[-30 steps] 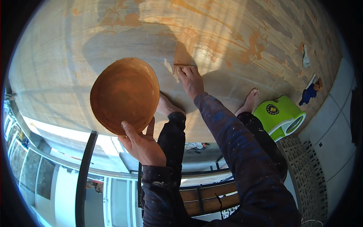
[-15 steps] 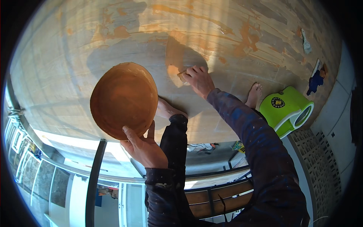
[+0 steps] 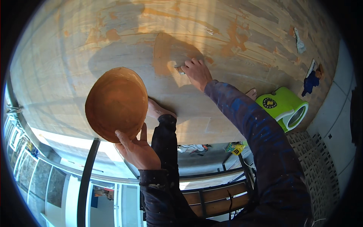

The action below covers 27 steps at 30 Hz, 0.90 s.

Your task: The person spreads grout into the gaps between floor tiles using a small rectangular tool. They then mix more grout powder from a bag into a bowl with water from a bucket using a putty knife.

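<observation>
**Orange filler on wood-look boards: bowl in one hand, little spreader in the other**

Starting at the left-centre of the frame, there's a big, slightly lopsided bowl [image 3: 117, 102], orange-brown all over the inside. Can't tell how much paste is in it, tbh. The left hand [image 3: 139, 152] has it by the lower rim, thumb over the edge, fingers round the outside. A bare foot [image 3: 160, 109] is planted just right of the bowl.

Upper middle, there's a smooth orange patch [image 3: 162, 56] on the pale brown surface [image 3: 56, 90]. Just below and right of it is a small flat tool [image 3: 179, 69], pinched in the right hand [image 3: 197, 73]. It's mostly hidden by the fingers, so I'm not sure of its shape or whether its edge is touching down. The hands are well apart.

My read: this is the spreading and smoothing step, with the patch laid on thin. I'd say the next move calls for a low blade angle, light even pressure along the patch's edge, and the bowl held level and close.

Off to the right sits a lime green plastic stool [image 3: 276, 102], then a pale scraper [image 3: 300, 41] at upper right, and below that a dark blue splotchy thing [image 3: 310, 84], maybe another scraper.
</observation>
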### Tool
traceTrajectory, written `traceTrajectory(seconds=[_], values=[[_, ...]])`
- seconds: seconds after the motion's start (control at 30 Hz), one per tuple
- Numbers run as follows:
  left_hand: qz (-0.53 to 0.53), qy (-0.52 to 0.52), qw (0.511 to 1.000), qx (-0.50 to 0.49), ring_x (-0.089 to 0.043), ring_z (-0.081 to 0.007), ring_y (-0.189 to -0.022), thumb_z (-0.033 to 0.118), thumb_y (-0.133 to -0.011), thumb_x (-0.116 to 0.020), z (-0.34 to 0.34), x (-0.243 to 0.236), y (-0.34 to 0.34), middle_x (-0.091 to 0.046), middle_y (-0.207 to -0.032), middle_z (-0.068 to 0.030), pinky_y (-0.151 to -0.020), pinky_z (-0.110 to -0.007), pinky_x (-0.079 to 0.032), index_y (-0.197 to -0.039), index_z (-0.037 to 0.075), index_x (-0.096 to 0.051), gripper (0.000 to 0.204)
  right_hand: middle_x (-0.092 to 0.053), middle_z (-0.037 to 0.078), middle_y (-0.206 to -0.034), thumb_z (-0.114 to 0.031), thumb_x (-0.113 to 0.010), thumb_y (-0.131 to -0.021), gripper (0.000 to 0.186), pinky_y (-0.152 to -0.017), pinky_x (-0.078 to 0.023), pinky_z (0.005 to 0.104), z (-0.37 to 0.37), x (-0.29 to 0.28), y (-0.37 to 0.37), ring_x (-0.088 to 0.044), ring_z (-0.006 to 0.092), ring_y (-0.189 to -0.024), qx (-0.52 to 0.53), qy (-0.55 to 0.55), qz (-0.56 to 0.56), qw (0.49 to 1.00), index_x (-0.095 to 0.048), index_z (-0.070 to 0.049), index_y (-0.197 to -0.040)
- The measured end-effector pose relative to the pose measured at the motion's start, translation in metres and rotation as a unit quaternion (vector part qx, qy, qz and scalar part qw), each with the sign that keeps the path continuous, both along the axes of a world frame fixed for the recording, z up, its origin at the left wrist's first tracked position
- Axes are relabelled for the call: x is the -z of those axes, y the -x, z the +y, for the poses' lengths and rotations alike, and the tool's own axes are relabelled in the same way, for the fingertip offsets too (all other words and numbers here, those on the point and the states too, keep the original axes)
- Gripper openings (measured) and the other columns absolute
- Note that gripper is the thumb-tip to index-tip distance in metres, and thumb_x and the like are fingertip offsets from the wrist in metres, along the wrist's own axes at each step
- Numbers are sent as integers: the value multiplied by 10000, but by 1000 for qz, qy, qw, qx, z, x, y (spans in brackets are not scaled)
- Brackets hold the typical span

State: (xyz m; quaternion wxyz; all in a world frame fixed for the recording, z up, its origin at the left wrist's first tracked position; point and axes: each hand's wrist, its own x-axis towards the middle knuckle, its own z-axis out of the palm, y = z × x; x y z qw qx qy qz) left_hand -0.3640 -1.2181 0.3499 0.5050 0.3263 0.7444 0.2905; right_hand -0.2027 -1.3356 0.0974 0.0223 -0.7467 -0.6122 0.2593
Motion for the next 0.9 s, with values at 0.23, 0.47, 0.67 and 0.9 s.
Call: traceTrajectory(seconds=[0.23, 0.47, 0.67, 0.9], values=[[20, 6, 1000, 23, -480, -342, -1272, 363, -1027, -524, -5, 3, 7, -408, -1378, -236, -1028, -472, -527, -1445, -52, -303, 629, -571, 39, -996, -150, -602, -841, 283, -857, -465, 337, 48, 33, 77, -544, 215, -999, 204, -121, -80, 968, -670, -72, -1103], [11, -8, 1000, 27, -473, -333, -1287, 377, -1035, -510, -3, 4, 0, -412, -1392, -217, -1023, -480, -525, -1456, -28, -314, 616, -583, 21, -977, -180, -603, -840, 248, -819, -459, 353, 57, -13, 69, -545, 206, -991, 215, -100, 48, 970, -687, -123, -1066], [47, 18, 995, 82, -465, -363, -1297, 376, -1043, -478, -7, 11, 2, -467, -1309, -263, -1063, -483, -509, -1406, -107, -336, 621, -581, 0, -1031, -167, -571, -856, 238, -826, -452, 361, 47, 37, 48, -542, 197, -1014, 146, -172, -64, 972, -667, -140, -1072], [25, 6, 993, 114, -460, -374, -1301, 387, -1030, -497, -11, 12, -21, -420, -1343, -272, -1060, -485, -516, -1366, -101, -315, 620, -603, 17, -1050, -148, -608, -890, 251, -891, -466, 368, -96, 13, 20, -556, 230, -1068, 66, -3, 36, 997, -694, -138, -1126]])
